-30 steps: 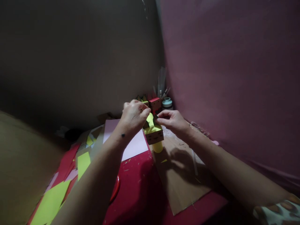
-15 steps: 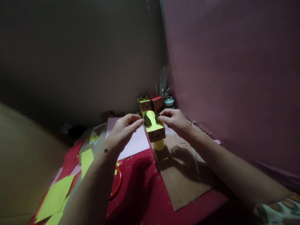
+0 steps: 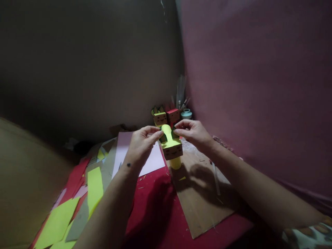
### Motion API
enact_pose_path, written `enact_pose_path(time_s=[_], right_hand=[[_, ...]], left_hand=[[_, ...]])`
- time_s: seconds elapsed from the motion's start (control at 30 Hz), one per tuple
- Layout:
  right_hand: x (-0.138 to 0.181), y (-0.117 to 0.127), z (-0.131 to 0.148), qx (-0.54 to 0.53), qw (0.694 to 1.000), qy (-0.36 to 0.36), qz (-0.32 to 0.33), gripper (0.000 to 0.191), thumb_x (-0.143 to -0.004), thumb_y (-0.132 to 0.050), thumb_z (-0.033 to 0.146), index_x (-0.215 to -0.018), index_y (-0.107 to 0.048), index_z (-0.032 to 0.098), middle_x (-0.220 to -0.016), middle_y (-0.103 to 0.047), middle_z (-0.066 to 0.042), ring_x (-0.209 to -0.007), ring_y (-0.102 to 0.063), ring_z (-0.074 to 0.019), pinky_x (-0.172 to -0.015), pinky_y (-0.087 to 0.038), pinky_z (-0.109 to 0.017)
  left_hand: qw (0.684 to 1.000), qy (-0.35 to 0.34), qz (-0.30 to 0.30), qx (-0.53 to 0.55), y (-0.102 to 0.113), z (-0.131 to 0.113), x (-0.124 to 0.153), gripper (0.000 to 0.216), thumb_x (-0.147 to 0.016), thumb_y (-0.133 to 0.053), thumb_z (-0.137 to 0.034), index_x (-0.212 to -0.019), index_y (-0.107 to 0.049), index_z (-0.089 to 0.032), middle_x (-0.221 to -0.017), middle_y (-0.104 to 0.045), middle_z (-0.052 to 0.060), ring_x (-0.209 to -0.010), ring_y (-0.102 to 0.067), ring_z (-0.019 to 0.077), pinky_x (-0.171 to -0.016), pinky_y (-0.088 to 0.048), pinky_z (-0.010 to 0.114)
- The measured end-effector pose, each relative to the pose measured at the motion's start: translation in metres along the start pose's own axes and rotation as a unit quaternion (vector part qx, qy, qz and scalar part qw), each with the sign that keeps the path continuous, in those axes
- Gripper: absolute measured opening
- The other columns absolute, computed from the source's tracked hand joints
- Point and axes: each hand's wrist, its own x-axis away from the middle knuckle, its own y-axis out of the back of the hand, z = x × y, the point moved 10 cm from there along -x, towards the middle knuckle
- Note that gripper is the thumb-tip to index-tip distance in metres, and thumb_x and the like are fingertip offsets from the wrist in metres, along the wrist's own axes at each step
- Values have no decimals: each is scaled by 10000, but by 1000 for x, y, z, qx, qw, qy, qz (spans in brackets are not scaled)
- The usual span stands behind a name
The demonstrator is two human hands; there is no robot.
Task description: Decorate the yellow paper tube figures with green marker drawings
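A yellow paper figure [image 3: 173, 141] with a boxy head and a face drawn on its brown front stands upright on the cardboard, a yellow tube under the head. Two green-edged pointed ears rise from its top. My left hand [image 3: 142, 141] has thumb and fingertips closed on the left ear [image 3: 163, 138], partly covering it. On the other side, my right hand [image 3: 194, 133] pinches the right ear [image 3: 174, 134] between thumb and forefinger.
Beneath the figure lies a cardboard sheet [image 3: 197, 207] on a red tabletop [image 3: 153, 214]. White paper [image 3: 155, 159] and yellow paper pieces [image 3: 55, 221] spread leftward. Behind stand a yellow figure [image 3: 160, 118], a red one [image 3: 173, 114] and a teal-lidded jar [image 3: 186, 114]; walls meet beyond.
My left hand has moved right, its fingertips now on the left ear. My right hand stays at the right ear. The red ring-shaped handle is now hidden behind my left forearm.
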Motion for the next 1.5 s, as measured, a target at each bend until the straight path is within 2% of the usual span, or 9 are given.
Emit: enact_pose_path(time_s=[0.1, 0.2, 0.3, 0.47, 0.73, 1.17, 1.3, 1.5], right_hand=[[-1, -2, 6, -5, 1000, -2, 2, 200, -673, -764, 349, -766, -706, 182, -631, -573, 39, -602, -485, -118, -543, -355, -276], [-2, -6, 7, -9, 1000, -6, 5, 220, -681, -775, 380, -715, -697, 176, -626, -578, 31, -596, -486, -114, -534, -360, -272], [-3, -9, 5, -15, 1000, -12, 3, 244, -699, -755, 395, -644, -650, 182, -620, -571, 28, -577, -473, -103, -521, -360, -265], [-4, -8, 2, -14, 1000, -23, -1, 220, -719, -731, 351, -615, -634, 184, -582, -541, 39, -545, -443, -94, -507, -348, -258], [-6, -8, -1, -4, 999, -37, 2, 245, -750, -734, 307, -574, -611, 188, -534, -502, 49, -502, -409, -86, -501, -339, -263], [-6, -8, -3, -9, 999, -47, 7, 251, -752, -756, 311, -589, -614, 184, -543, -525, 51, -492, -423, -81, -490, -338, -256], [-6, -8, -4, -13, 999, -46, 11, 265, -765, -780, 359, -633, -639, 179, -549, -537, 50, -479, -434, -82, -467, -327, -249], [-4, 0, -9, -16, 999, -33, -5, 398, -794, -768, 543, -707, -613, 187, -584, -506, 57, -470, -416, -73, -422, -272, -225]], left_hand=[[1000, 4, -2, 19, -5, -2, 0, 180, -726, -766, -333, -736, -719, -160, -461, -455, -81, -430, -350, 90, -443, -240, 248], [999, 12, -4, 35, -8, -5, 2, 157, -753, -724, -301, -691, -682, -163, -418, -438, -84, -389, -343, 80, -416, -225, 236], [999, 18, -2, 41, -10, -8, 4, 147, -765, -707, -275, -682, -676, -157, -392, -474, -68, -351, -363, 81, -386, -229, 231], [999, 21, 8, 46, -12, -10, 5, 151, -775, -710, -238, -659, -675, -146, -436, -588, -16, -337, -449, 93, -368, -310, 230], [998, 21, 20, 57, -14, -9, 3, 210, -816, -698, -227, -624, -657, -152, -437, -589, -11, -333, -468, 94, -364, -338, 226], [998, 27, 21, 57, -15, -10, 3, 233, -847, -671, -167, -616, -647, -149, -422, -609, 0, -300, -481, 100, -346, -342, 222], [997, 32, 25, 59, -13, -9, 3, 197, -865, -662, -160, -670, -652, -142, -421, -605, -5, -297, -469, 97, -329, -342, 215], [998, 36, 18, 57, -6, -7, 2, 149, -907, -635, -164, -764, -644, -125, -427, -596, -15, -298, -450, 90, -314, -351, 199]])
